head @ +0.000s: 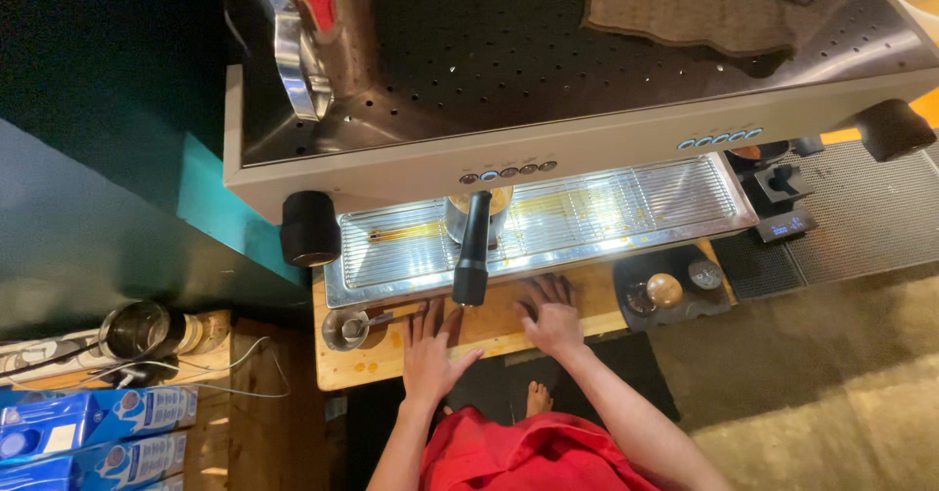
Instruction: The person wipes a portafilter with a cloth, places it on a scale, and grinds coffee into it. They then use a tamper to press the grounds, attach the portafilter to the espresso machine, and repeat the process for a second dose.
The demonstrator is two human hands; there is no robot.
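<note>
My left hand (430, 347) lies flat, fingers spread, on the wooden counter (499, 327) in front of an espresso machine (548, 149). My right hand (550, 313) rests palm down on the same counter, just right of it. Neither hand holds anything. A black portafilter handle (472, 251) sticks out toward me between the two hands, above the metal drip tray (626, 212). A metal cup (469, 219) stands on the tray under the portafilter, with brown liquid streaks beside it.
A small metal dish with a spoon (346, 329) sits left of my left hand. A black mat with a wooden-topped tamper (665, 290) lies to the right. A steel pitcher (313, 31) and brown cloth (685, 7) rest on the machine top. Blue cartons (88, 423) stack at lower left.
</note>
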